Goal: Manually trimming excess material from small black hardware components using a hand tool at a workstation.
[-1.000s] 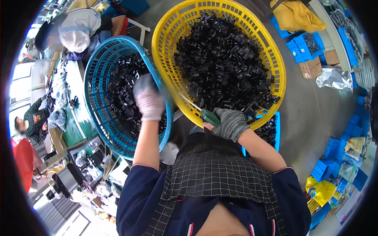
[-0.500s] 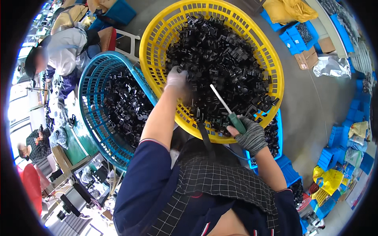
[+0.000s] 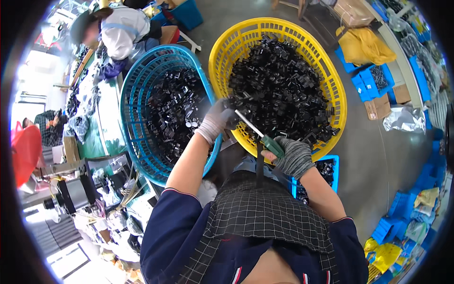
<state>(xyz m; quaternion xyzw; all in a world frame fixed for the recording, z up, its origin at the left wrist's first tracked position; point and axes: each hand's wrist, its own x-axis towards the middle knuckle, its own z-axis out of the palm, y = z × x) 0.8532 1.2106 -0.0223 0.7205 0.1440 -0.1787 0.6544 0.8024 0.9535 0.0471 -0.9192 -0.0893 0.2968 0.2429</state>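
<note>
My right hand, in a grey knitted glove, is closed round the green handle of a screwdriver. Its pale straight shaft points up and left, with the tip close to the fingers of my left hand. That hand wears a thin whitish glove and is closed on a small black plastic part, mostly hidden by the fingers and blurred. Both hands are over the near left rim of a yellow basket, heaped with black plastic parts. Against its left side stands a blue-green basket holding more black parts.
A blue crate of black parts stands by my right forearm. On the right are blue bins, a yellow sack, and cardboard. A co-worker sits at the upper left, beside a green-topped bench.
My left hand has come out of the yellow basket's heap toward the screwdriver tip, now with a black part in it. The view has shifted, so the baskets sit farther right.
</note>
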